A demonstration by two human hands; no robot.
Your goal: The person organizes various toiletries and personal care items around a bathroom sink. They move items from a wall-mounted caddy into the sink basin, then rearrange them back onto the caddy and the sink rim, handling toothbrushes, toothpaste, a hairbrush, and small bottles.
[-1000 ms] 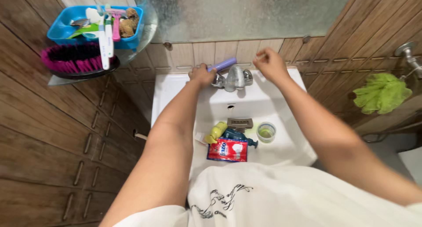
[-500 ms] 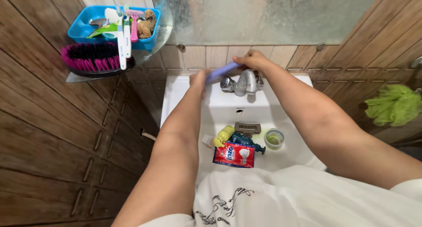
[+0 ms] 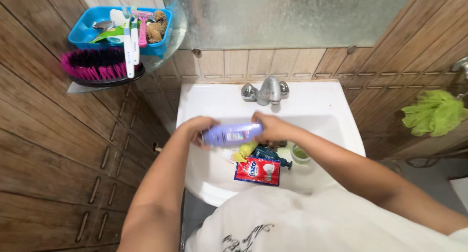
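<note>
Lilac bottle (image 3: 232,134) held sideways between left hand (image 3: 196,129) and right hand (image 3: 269,127), seemingly gripped.

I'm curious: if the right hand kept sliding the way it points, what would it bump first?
The right hand points left along the purple bottle it grips, so probably the left hand holding the other end; depth looks matched.

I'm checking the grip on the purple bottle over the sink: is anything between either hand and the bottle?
Nothing visible. The left hand grips one end of the purple bottle and the right hand the other, both directly on it, above the white sink.
</note>
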